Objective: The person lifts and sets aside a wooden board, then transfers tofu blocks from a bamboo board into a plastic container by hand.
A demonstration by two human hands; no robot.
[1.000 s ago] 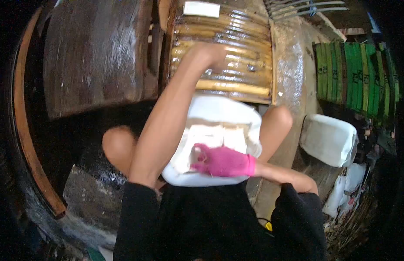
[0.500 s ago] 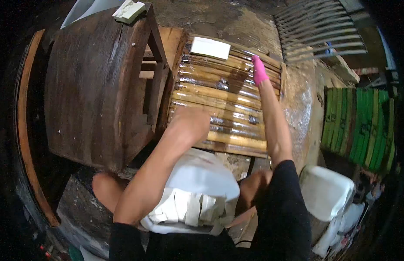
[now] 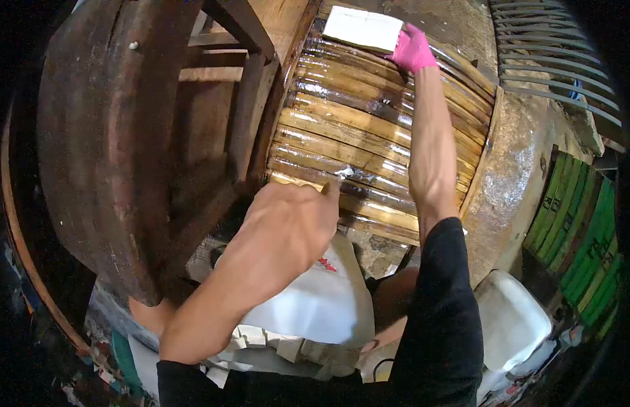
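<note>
My left hand [image 3: 291,220], bare, is closed over the near edge of the wet bamboo rack [image 3: 369,115]; its curled fingers hide whatever is in them. My right hand [image 3: 415,51], in a pink glove, reaches to the far side of the rack and grips the right end of a white slab [image 3: 361,28], which lies flat there. Below my left hand is a white plastic container [image 3: 315,305] with a small red mark, between my legs. Several white blocks [image 3: 288,348] lie in it, partly covered by its white flap.
A dark wooden table or stool [image 3: 111,136] stands at the left. At the right are a metal grille [image 3: 559,57], green slatted boards [image 3: 576,234] and another white plastic container [image 3: 508,322] on the wet floor.
The view has shifted toward the rack. My right hand has moved from the container out to the slab and taken hold of its end. My left hand stays closed near the rack's near edge.
</note>
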